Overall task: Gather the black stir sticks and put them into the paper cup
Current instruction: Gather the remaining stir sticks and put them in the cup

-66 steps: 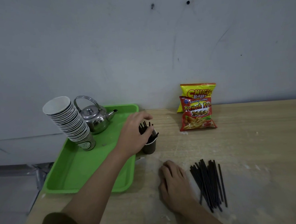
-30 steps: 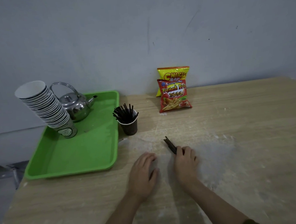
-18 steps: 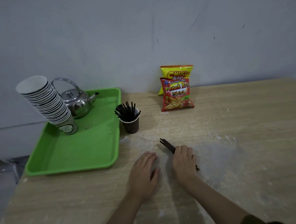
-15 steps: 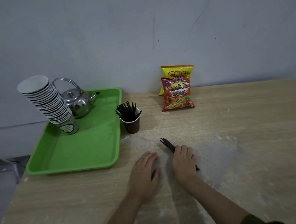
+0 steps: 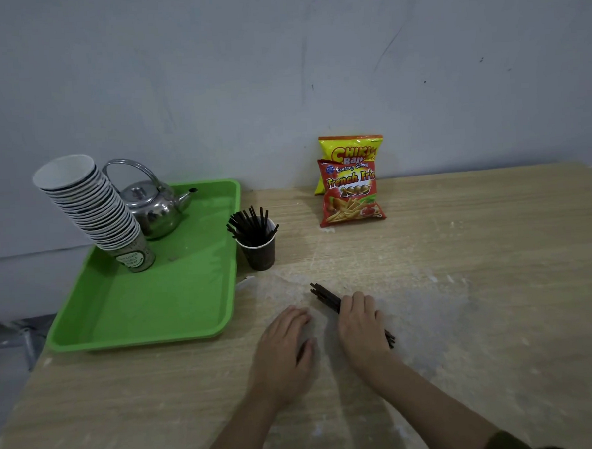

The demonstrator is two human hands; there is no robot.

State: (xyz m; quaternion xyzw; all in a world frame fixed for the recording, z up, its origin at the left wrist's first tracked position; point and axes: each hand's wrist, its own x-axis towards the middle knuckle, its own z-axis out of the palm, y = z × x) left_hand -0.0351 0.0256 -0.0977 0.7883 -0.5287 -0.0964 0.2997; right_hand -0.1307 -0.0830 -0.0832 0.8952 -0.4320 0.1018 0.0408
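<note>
A dark paper cup (image 5: 259,252) stands on the wooden table just right of the green tray, with several black stir sticks (image 5: 251,225) upright in it. A bundle of black stir sticks (image 5: 324,295) lies on the table under my right hand (image 5: 361,327), which is closed over its middle; the ends stick out above the fingers and below the palm. My left hand (image 5: 285,348) lies flat on the table beside it, palm down, holding nothing.
A green tray (image 5: 147,300) at left holds a leaning stack of paper cups (image 5: 91,207) and a steel kettle (image 5: 153,207). Two snack bags (image 5: 351,187) lean on the wall at the back. The table's left edge runs near the tray.
My left hand left the cup and came down flat on the table. My right hand gathered the loose pile of sticks into a bundle and closed over it. Little has moved in the last half second.
</note>
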